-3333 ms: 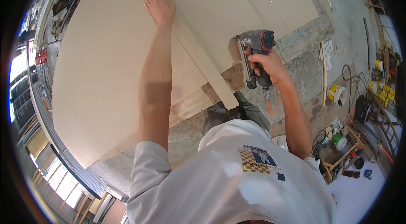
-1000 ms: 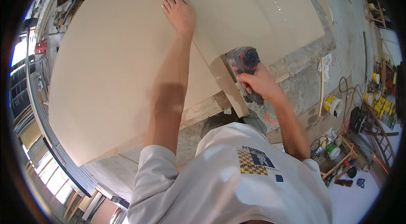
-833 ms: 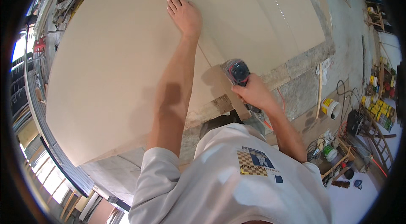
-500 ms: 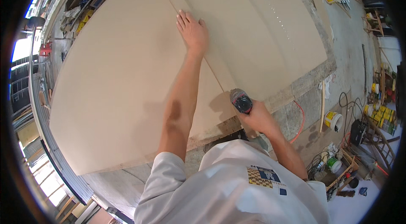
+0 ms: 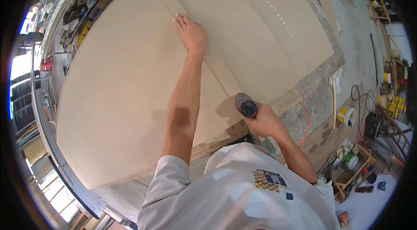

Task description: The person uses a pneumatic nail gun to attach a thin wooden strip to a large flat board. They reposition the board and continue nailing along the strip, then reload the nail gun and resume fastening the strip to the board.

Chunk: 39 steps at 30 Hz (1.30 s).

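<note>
At far left, a cluttered rack (image 5: 82, 19) runs beside a large pale panel (image 5: 117, 78). Left of centre, the person's left hand (image 5: 191, 37) lies palm down, fingers slightly apart, closed around nothing, on a narrow strip (image 5: 219, 71). The strip lies on the panel, slanting from upper left toward the person's waist; pressure off-centre there could let it skew. Right of centre, at the strip's near end, the right hand (image 5: 266, 119) is wrapped around a dark nail gun (image 5: 246, 105). The tool's nose is hidden beneath its body, so whether it touches the strip cannot be told. A tilted nose could send a fastener out through the strip's side, and recoil could nudge the strip off line. The near end sits close to the person's body, a hazard if the tool slips over the edge. Further right, an orange hose (image 5: 309, 121) loops beside the forearm and could snag; beyond stands a white bucket (image 5: 346, 116).
</note>
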### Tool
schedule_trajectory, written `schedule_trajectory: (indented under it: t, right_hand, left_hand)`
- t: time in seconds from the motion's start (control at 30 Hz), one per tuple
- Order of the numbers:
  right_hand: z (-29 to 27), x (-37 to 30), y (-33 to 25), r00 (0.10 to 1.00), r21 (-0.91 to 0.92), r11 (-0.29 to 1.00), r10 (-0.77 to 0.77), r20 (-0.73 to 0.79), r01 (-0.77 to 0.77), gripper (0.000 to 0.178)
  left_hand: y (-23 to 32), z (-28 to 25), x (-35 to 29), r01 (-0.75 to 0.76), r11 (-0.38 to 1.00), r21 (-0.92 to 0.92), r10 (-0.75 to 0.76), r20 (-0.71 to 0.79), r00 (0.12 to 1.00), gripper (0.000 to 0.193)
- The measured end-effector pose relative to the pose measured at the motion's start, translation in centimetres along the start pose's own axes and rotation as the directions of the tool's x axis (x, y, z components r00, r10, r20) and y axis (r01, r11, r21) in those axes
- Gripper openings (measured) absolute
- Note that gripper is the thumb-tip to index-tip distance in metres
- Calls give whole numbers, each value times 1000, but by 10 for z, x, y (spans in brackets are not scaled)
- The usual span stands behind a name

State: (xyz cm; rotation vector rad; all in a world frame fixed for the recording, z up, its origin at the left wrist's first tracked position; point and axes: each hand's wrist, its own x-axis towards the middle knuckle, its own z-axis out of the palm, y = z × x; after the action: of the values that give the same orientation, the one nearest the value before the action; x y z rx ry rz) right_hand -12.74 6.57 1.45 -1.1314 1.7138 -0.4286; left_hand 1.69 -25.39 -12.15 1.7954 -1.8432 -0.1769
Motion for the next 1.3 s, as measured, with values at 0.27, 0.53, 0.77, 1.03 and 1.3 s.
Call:
schedule_trajectory:
  t: [0.27, 0.53, 0.77, 1.03, 1.3]
  right_hand:
    - [0, 0, 0, 999, -1, 1000, 31, -8, -31, 26]
    - [5, 2, 1, 1000, -6, 1000, 7, -13, -7, 26]
    - [3, -1, 5, 999, -42, 999, -29, -31, 28, 31]
    - [-31, 41, -5, 989, 313, 938, 131, 72, -147, 18]
    - [-24, 63, -27, 980, 301, 935, 162, 112, -189, 15]
  left_hand:
    - [0, 2, -3, -73, 993, 90, 78, -52, 996, 48]
    - [-6, -11, -22, -117, 984, 134, 112, 47, 993, 56]
    - [24, -46, -141, -133, 989, 61, 119, 199, 973, 59]
    - [23, -58, -143, -121, 993, 8, 117, 177, 977, 56]
    - [18, -49, -143, -105, 994, 29, 100, 146, 984, 55]
